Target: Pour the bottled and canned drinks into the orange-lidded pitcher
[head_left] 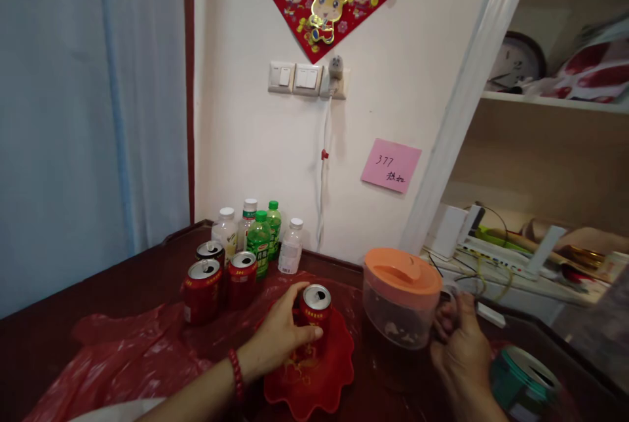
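Observation:
My left hand (pixel 282 330), with a red bead bracelet at the wrist, is wrapped round a red drink can (pixel 316 310). The can stands upright, its top opened, over a red scalloped plate (pixel 334 383); whether its base touches the plate is hidden. My right hand (pixel 459 337) grips the handle of a clear plastic pitcher (pixel 400 320) with an orange lid (pixel 403 278). The pitcher is upright, and a little pale matter shows near its bottom. Close to my right wrist is a green can (pixel 523 383), slightly blurred.
Several bottles with white or green caps (pixel 259 245) stand by the wall. In front are two red cans (pixel 202 291) and a dark-topped can (pixel 211 251). Red plastic film (pixel 137 350) covers part of the dark table. A shelf with a white router (pixel 496 261) is at right.

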The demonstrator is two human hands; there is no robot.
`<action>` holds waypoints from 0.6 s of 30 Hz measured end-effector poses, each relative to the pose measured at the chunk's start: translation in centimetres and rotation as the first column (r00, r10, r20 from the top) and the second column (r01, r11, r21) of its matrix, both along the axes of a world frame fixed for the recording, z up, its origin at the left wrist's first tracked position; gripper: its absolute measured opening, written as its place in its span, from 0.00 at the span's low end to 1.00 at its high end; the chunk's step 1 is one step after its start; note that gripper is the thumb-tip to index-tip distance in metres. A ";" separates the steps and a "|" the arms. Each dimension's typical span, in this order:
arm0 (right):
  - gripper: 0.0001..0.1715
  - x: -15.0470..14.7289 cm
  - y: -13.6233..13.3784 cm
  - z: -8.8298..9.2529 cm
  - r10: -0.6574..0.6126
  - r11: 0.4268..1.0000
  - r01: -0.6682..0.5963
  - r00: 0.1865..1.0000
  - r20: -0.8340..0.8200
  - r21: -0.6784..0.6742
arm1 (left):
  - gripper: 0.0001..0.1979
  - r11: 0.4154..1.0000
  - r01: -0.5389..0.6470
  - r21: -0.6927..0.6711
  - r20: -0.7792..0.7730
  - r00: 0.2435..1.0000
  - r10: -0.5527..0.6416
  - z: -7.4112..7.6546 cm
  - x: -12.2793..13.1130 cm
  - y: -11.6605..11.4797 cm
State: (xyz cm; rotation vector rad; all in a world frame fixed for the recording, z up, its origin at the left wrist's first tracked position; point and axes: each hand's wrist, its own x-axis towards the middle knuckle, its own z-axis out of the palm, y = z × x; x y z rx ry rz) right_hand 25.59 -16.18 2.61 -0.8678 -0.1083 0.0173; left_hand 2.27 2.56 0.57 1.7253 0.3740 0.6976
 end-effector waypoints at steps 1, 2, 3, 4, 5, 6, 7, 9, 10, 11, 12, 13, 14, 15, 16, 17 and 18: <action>0.26 0.0 -0.2 0.3 0.001 1.000 -0.001 1.000 -0.009 -0.015 | 0.37 1.000 0.000 -0.004 -0.005 1.000 0.000 0.0 0.0 -0.1; 0.28 0.0 -0.5 0.7 0.002 0.999 -0.002 1.000 -0.019 -0.033 | 0.37 1.000 0.004 -0.005 -0.008 1.000 -0.004 0.1 0.0 -0.1; 0.29 -0.1 -0.7 1.0 0.001 0.999 -0.002 1.000 -0.026 -0.053 | 0.36 1.000 0.011 -0.005 -0.008 1.000 -0.011 0.1 -0.1 -0.2; 0.29 -0.1 -1.0 1.3 0.000 0.997 -0.002 1.000 -0.029 -0.073 | 0.35 1.000 0.018 -0.005 -0.007 1.000 -0.018 0.2 -0.1 -0.3; 0.30 -0.1 -1.2 1.6 -0.001 0.996 -0.002 1.000 -0.027 -0.091 | 0.34 1.000 0.025 -0.006 -0.008 1.000 -0.025 0.2 -0.1 -0.4; 0.30 -0.2 -1.5 1.8 0.000 0.994 -0.002 1.000 -0.021 -0.107 | 0.34 0.999 0.032 -0.008 -0.013 0.999 -0.032 0.3 -0.1 -0.5; 0.31 -0.2 -1.7 2.1 0.003 0.993 -0.004 1.000 -0.012 -0.121 | 0.34 0.999 0.034 -0.011 -0.023 0.999 -0.035 0.5 -0.2 -0.7; 0.31 -0.2 -2.1 2.6 0.013 0.989 -0.012 1.000 0.004 -0.148 | 0.34 0.999 0.034 -0.019 -0.050 0.998 -0.035 0.8 -0.3 -1.0; 0.31 -0.3 -2.3 2.8 0.017 0.986 -0.015 1.000 0.008 -0.163 | 0.35 0.999 0.035 -0.019 -0.064 0.997 -0.036 1.0 -0.4 -1.2; 0.31 -0.4 -2.4 3.0 0.019 0.984 -0.016 1.000 0.011 -0.180 | 0.35 0.999 0.037 -0.014 -0.075 0.996 -0.038 1.3 -0.4 -1.3; 0.31 -0.5 -2.5 3.2 0.019 0.980 -0.015 1.000 0.018 -0.196 | 0.35 0.999 0.041 -0.007 -0.084 0.996 -0.041 1.4 -0.5 -1.5; 0.31 -0.6 -2.6 3.5 0.021 0.977 -0.014 0.999 0.029 -0.213 | 0.35 0.999 0.045 0.000 -0.092 0.995 -0.045 1.6 -0.5 -1.6; 0.32 -0.8 -2.7 3.7 0.028 0.973 -0.016 0.998 0.047 -0.230 | 0.35 0.999 0.050 0.007 -0.099 0.994 -0.050 1.7 -0.6 -1.6; 0.33 -1.0 -2.8 3.9 0.038 0.969 -0.019 0.997 0.070 -0.248 | 0.35 0.998 0.055 0.011 -0.102 0.993 -0.054 1.7 -0.6 -1.7; 0.33 -1.2 -2.9 4.2 0.046 0.963 -0.019 0.994 0.097 -0.267 | 0.36 0.998 0.060 0.011 -0.104 0.993 -0.058 1.7 -0.6 -1.7; 0.33 -1.4 -2.9 4.4 0.053 0.957 -0.015 0.991 0.123 -0.289 | 0.36 0.998 0.065 0.007 -0.102 0.993 -0.064 1.7 -0.5 -1.7; 0.33 -1.6 -3.0 4.6 0.056 0.947 -0.004 0.986 0.155 -0.321 | 0.37 0.997 0.074 0.001 -0.099 0.992 -0.073 1.6 -0.5 -1.7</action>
